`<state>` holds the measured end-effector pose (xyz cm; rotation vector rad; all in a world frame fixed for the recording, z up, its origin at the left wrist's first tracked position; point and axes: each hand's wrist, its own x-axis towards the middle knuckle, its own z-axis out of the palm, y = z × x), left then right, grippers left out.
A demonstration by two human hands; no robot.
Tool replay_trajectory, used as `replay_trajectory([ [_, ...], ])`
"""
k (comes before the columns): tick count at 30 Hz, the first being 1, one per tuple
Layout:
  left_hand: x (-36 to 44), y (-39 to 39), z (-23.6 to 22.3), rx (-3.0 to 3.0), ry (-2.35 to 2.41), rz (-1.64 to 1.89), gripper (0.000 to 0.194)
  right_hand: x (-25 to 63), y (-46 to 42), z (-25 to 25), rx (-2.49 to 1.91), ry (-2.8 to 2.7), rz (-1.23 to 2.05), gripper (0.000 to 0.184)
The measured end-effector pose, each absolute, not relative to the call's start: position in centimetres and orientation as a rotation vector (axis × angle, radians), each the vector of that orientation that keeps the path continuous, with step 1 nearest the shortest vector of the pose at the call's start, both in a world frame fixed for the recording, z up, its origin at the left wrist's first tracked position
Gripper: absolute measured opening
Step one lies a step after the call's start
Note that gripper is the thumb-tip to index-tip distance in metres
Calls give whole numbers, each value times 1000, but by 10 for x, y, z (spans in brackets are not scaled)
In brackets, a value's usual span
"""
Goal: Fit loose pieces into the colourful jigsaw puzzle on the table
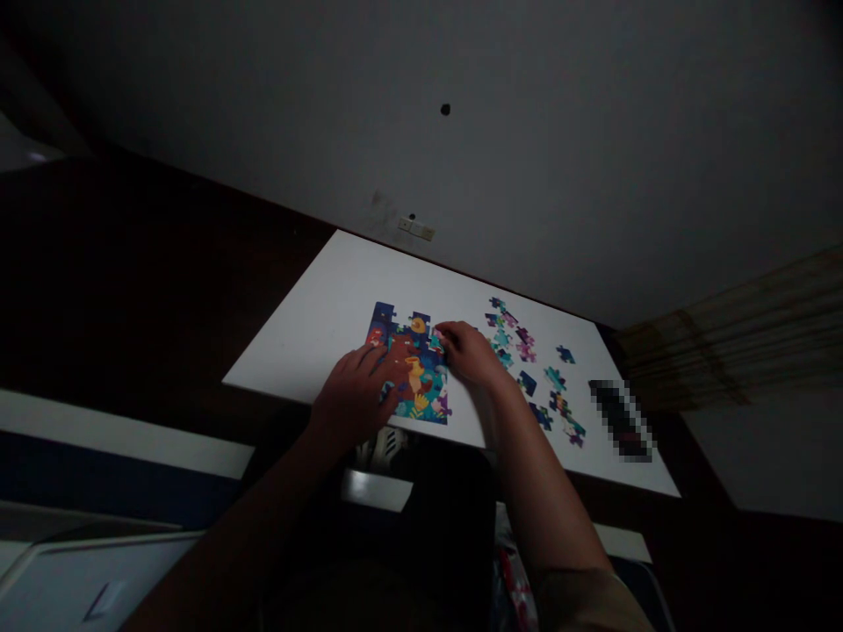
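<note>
Looks like piece-fitting: right hand [466, 348] pinches a piece [435, 341] at the upper-right part of the puzzle [427, 388], centre frame, left hand [352, 393] lies on its left side, fingers slightly spread, and next move calls for squaring piece before pressing.

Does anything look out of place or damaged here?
Yes: a dark smudge stains the mostly plain wall near the socket. The dark object at the right end of the table is pixelated, so unidentifiable.
</note>
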<state>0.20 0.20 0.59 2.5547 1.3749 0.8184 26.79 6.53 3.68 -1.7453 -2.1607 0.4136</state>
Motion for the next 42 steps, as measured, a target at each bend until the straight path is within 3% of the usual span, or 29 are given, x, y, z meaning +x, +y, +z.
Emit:
replay_trajectory([
  [19, 1, 3, 3, 2600, 1379, 738, 44, 274, 68, 33, -1649, -2097, 498, 30],
  [29, 1, 3, 6, 2571, 1355, 803, 45, 255, 84, 48, -1642, -1959, 599, 22],
  [42, -2, 0, 8, 2559, 1366, 761, 46, 263, 127, 47, -1600, -1900, 397, 28],
])
